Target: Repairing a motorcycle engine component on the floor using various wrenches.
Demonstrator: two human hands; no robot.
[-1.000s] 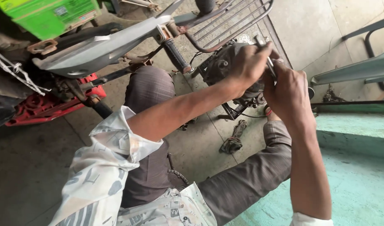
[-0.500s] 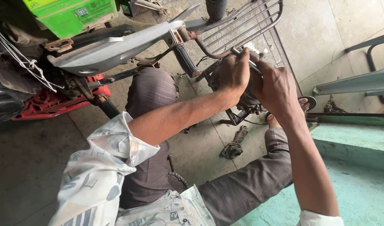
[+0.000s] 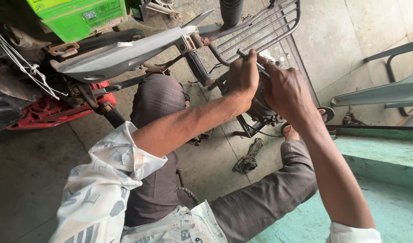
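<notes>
Both hands grip one slim metal tool (image 3: 250,60): left hand (image 3: 242,76) closed on its shaft, right hand (image 3: 285,87) closed just beside, against the dark engine part (image 3: 265,110) (mostly hidden). Part remains mounted; the work looks unfinished.

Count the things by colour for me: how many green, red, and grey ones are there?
Green: 1, the box at top left.
Red: 1, the machine part on the floor at left.
Grey: 2, the metal panel and the rag on the floor.
Silver: 1, the thin metal tool that the left hand and right hand grip.
Total: 5
</notes>
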